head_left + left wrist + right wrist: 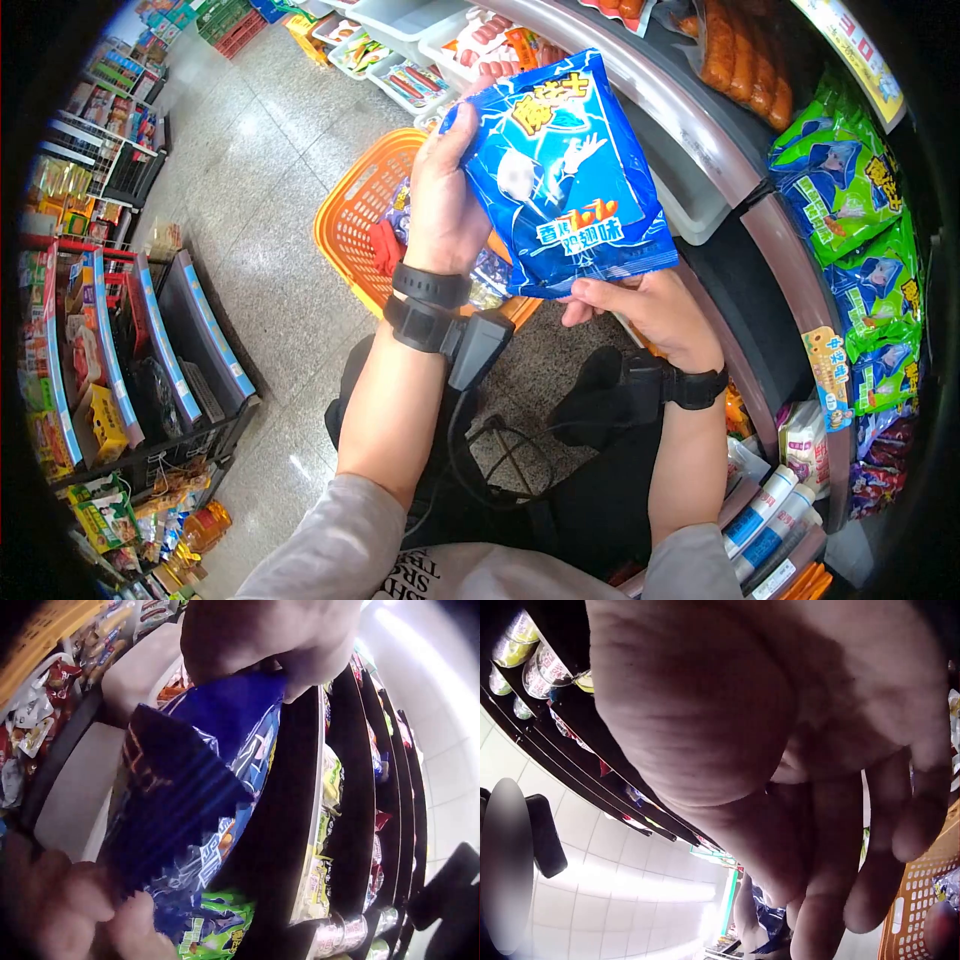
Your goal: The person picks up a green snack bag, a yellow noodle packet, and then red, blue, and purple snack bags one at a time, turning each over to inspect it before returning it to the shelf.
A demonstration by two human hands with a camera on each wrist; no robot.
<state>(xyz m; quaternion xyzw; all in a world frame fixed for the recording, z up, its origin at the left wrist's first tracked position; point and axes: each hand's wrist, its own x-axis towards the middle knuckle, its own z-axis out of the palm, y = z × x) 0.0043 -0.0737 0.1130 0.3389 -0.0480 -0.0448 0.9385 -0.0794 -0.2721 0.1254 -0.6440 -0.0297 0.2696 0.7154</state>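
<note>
A blue snack bag (570, 170) with white and yellow print is held up between both hands, its printed face toward the head camera. The left hand (450, 190) grips its left edge, thumb at the upper left corner. Along the bottom edge, the right hand (650, 315) pinches the seal between thumb and fingers. In the left wrist view the bag (187, 787) appears dark blue, with a hand (270, 637) at its top and fingertips (127, 922) at its lower end. The right hand (780, 735) fills much of the right wrist view.
An orange basket (345, 225) with several packets and a red item stands on the floor beyond the left forearm. Curved shelves at the right hold green snack bags (870, 280) and sausage packs (740, 60). White trays (690, 190) line the shelf edge. Another shelf unit (215, 320) stands left.
</note>
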